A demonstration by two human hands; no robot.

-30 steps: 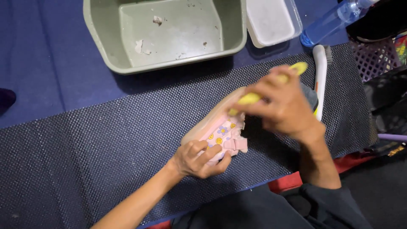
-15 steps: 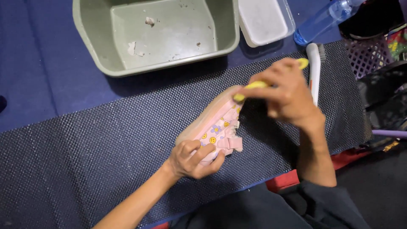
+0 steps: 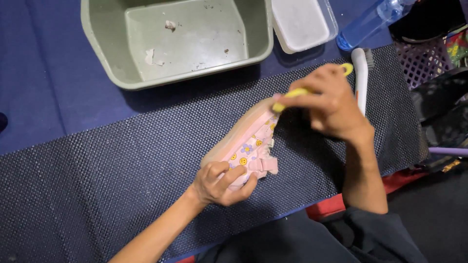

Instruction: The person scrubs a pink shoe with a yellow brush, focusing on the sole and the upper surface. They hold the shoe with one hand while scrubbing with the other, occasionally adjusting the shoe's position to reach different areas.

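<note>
Left hand [image 3: 219,182] clamps pink shoe [image 3: 248,146]; right hand [image 3: 331,102] grips yellow brush [image 3: 292,93].

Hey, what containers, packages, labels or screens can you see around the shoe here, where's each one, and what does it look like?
Green basin: top centre, rectangular, pale green, scraps inside.
White tub: right of the basin, rectangular, whitish.
Bottle: top right, lying tilted, clear blue plastic.
Purple basket: right edge, perforated.
Printed pack: far right, multicoloured, mostly hidden.
No screens or signs.
</note>
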